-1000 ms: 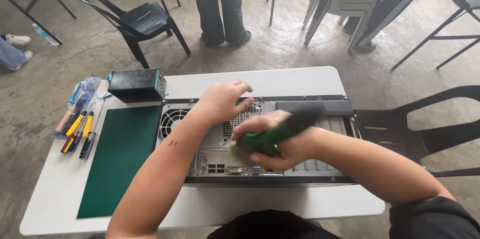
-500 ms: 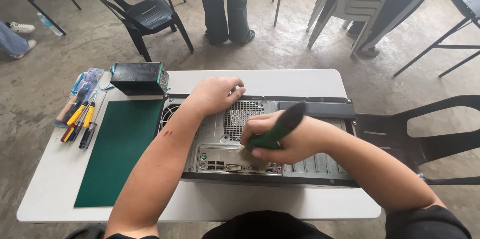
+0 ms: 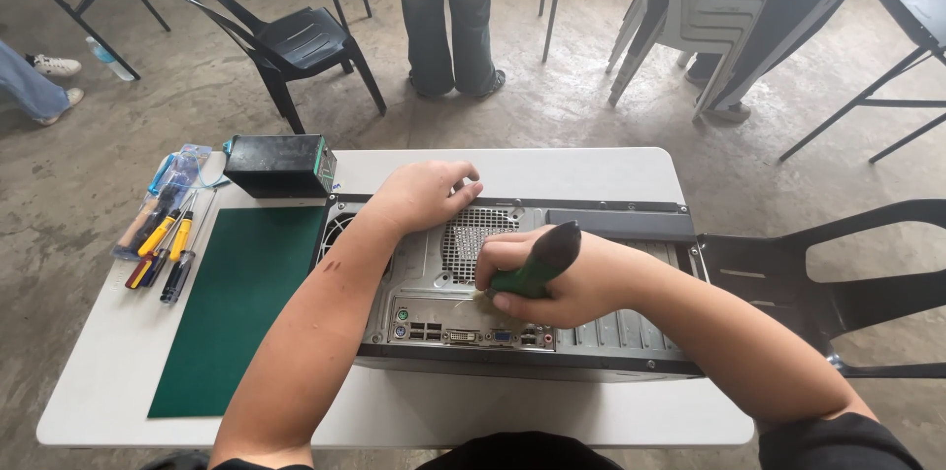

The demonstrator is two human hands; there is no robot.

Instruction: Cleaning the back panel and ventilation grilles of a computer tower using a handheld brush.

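On 1 table (image 3: 591,174): 1 computer case (image 3: 591,332), 2 hands, 1 brush (image 3: 537,263).

White table (image 3: 552,172), computer case (image 3: 601,342), green mat (image 3: 236,312), screwdrivers (image 3: 163,243), black box (image 3: 276,165)

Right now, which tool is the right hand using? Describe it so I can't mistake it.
On the white table lies a computer case, back panel up. Over its port strip, the right hand holds a brush: green handle with a dark end, unlike the yellow-handled screwdrivers at the table's left edge.
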